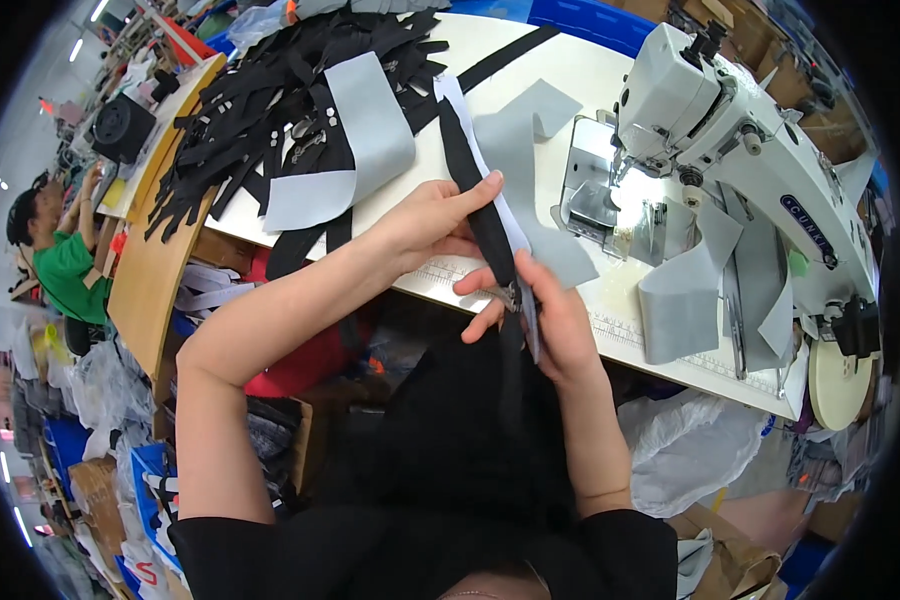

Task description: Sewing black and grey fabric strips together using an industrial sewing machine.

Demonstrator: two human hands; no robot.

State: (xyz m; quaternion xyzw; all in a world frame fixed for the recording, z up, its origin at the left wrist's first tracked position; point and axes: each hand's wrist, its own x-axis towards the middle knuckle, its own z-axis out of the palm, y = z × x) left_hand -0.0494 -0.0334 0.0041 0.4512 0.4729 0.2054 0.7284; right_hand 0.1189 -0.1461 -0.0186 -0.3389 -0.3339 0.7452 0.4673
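The black strip (pixel 458 145) and the white strip (pixel 484 170) lie side by side in the person's hands, running from over the table back past its near edge toward the lap. The work looks to be at a handling stage: the two strips are lined up lengthwise, but whether any stitches join them is too small to tell, and no part of them is under the needle.

The right hand (pixel 562 318) is nearer the body, partly closed, gripping the lower end between thumb and curled fingers; a small metal piece (pixel 511 297) shows there, and a dark tail hangs below. The left hand (pixel 432 225) grips farther up, its thumb laid over the black strip and its fingers bent beneath, mostly hidden.

Beyond, on the white table (pixel 385 208), a grey piece (pixel 515 140) lies just beside the strips. Another grey piece (pixel 382 130) rests on the black pile (pixel 225 130) to the left; that heap suggests plenty is left to handle. To the right, a curled grey length (pixel 675 305) lies before the sewing machine (pixel 760 150), whose lamp is lit. Farther left, past a wooden table (pixel 148 290), sits a person in green (pixel 70 275).
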